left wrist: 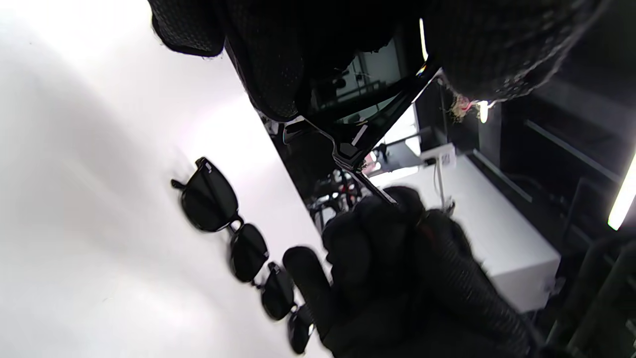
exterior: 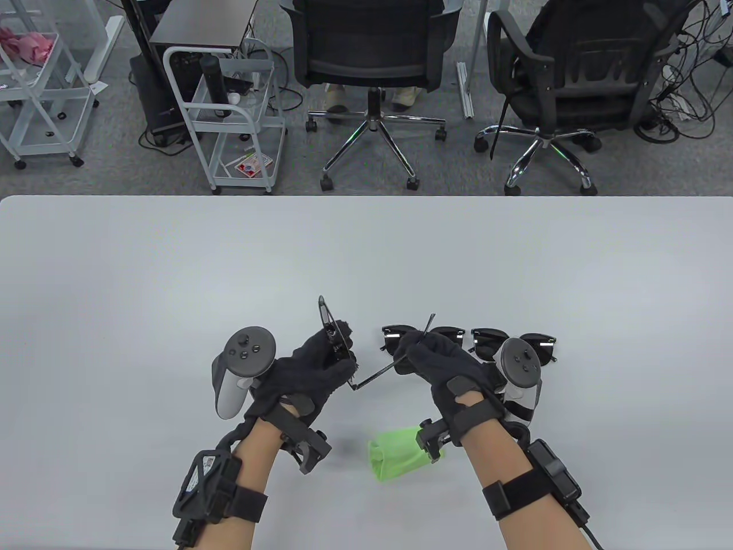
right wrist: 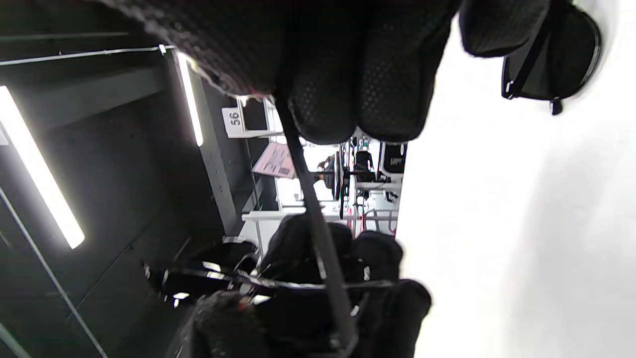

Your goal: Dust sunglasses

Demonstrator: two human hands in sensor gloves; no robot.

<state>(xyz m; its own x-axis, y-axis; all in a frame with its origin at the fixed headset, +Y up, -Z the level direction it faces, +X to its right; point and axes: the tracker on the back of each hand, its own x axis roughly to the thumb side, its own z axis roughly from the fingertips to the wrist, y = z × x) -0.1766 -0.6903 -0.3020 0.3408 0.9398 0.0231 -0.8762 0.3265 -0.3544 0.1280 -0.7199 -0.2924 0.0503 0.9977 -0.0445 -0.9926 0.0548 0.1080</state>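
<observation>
Above the table [exterior: 172,275], low centre, held sunglasses [exterior: 338,344] sit lifted, front edge-on, long axis about 11-to-5 o'clock, one temple running toward 2 o'clock. Left hand [exterior: 312,372] grips the front, fingers curled. Right hand [exterior: 441,364] pinches that temple. Two more sunglasses [exterior: 487,342] lie in a 3-to-9 row behind. Green cloth [exterior: 395,455] lies at 6 o'clock.

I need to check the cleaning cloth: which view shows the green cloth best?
The table view: the green cloth lies crumpled on the table beside the right hand's wrist, partly hidden by the wrist rig. Neither wrist view shows it.
</observation>
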